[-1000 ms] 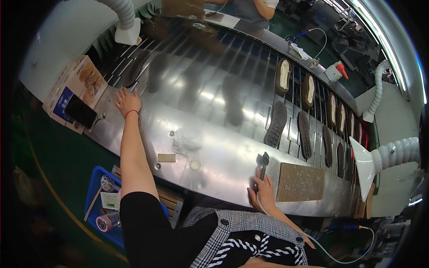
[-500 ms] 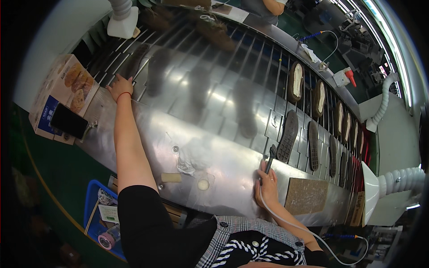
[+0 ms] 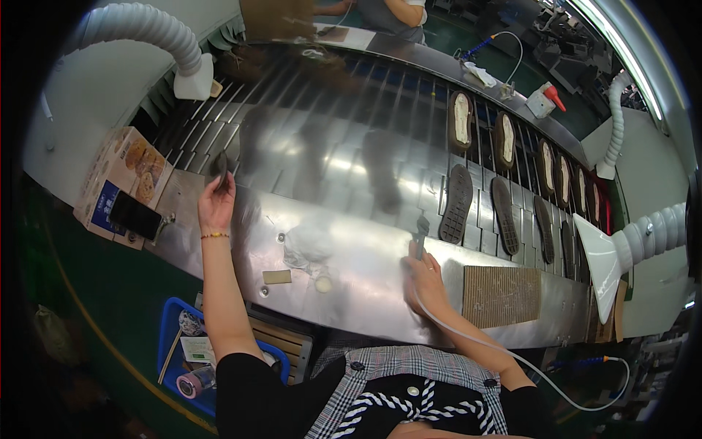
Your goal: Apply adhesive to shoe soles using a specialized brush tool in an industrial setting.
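At the left of the metal bench, my left hand (image 3: 218, 208) has its fingers closed on the near end of a dark shoe sole (image 3: 221, 167), which stands tilted up at the conveyor's edge. My right hand (image 3: 426, 278), near the bench's middle, grips a dark-headed brush (image 3: 422, 230) with a thin pale hose (image 3: 504, 351) trailing along my forearm. The brush head points away from me and looks slightly blurred. Just right of it, a treaded brown sole (image 3: 457, 205) lies on the conveyor's slats. Smeared dark sole shapes (image 3: 382, 172) show between my hands.
Brown shoe uppers with pale undersides (image 3: 461, 121) line the conveyor's far side. A ribbed brown mat (image 3: 502, 296), white cloth (image 3: 303, 249) and yellowish block (image 3: 277, 276) lie on the bench. A cardboard box with a phone (image 3: 135, 216) stands left; a white duct hood (image 3: 599, 267) stands right.
My left hand has drawn back from the conveyor and turned palm up, now lifting the sole. My right hand keeps the brush, lying slightly further left in the picture. The view has shifted.
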Tool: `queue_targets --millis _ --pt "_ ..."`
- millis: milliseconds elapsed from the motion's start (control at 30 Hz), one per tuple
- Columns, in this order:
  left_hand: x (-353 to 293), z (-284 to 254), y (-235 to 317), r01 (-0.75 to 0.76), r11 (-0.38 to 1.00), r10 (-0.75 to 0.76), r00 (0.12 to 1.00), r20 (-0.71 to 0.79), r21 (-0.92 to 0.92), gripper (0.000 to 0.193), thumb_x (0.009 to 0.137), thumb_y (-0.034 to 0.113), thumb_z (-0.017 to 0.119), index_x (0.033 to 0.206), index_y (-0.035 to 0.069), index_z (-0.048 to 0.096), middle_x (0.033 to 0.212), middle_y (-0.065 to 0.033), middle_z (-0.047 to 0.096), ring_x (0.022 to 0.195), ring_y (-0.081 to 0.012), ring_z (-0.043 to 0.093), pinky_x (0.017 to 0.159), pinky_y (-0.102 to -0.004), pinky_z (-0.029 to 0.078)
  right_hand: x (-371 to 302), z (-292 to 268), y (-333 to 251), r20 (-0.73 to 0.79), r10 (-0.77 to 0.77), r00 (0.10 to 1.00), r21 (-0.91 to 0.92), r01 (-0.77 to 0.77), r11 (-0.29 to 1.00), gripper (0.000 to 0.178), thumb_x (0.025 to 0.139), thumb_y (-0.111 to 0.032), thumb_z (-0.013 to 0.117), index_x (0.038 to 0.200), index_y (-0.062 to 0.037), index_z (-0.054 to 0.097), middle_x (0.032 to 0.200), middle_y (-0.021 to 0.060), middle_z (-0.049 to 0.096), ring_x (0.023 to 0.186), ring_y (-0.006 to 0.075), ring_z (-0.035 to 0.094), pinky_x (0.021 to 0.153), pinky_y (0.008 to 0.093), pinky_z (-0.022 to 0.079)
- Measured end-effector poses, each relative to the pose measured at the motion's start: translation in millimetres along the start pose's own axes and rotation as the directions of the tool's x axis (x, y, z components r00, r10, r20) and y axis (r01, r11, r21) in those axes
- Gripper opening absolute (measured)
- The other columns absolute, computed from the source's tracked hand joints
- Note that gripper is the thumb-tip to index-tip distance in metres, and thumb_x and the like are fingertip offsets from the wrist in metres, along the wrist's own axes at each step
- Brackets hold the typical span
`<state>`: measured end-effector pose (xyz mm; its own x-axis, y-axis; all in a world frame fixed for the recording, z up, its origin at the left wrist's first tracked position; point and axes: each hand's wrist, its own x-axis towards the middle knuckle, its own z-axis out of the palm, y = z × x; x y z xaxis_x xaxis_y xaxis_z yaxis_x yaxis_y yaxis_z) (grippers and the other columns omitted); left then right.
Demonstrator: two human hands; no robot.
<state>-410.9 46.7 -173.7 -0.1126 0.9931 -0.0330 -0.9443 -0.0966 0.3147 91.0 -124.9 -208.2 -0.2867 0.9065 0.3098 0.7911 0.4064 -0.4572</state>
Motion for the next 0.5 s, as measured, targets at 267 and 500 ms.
queue_targets --millis 267,500 --pt "-223 82 -126 -0.002 0.999 0.013 0.977 0.211 -0.053 0.070 0.100 0.046 0.048 0.155 0.006 0.031 0.145 -0.0252 0.045 0.135 -0.0363 0.041 0.113 -0.0566 0.037 -25 37 27 -0.048 -0.020 0.999 0.519 0.042 0.853 0.051 0.078 0.008 0.059 0.127 -0.0066 0.055 0.144 0.0250 0.051 0.128 0.0426 0.054 0.104 0.0460 0.045" --pt "-243 55 -198 0.419 0.905 -0.402 0.900 0.166 -0.079 0.061 0.105 0.047 0.025 0.145 0.008 0.050 0.142 -0.0202 0.053 0.110 -0.0468 0.060 0.089 -0.0549 0.054 -39 -118 -31 -0.135 -0.333 0.933 0.072 0.344 0.936 0.041 0.082 -0.003 0.071 0.123 -0.0062 0.066 0.112 0.0161 0.069 0.102 0.0344 0.066 0.090 0.0363 0.052"
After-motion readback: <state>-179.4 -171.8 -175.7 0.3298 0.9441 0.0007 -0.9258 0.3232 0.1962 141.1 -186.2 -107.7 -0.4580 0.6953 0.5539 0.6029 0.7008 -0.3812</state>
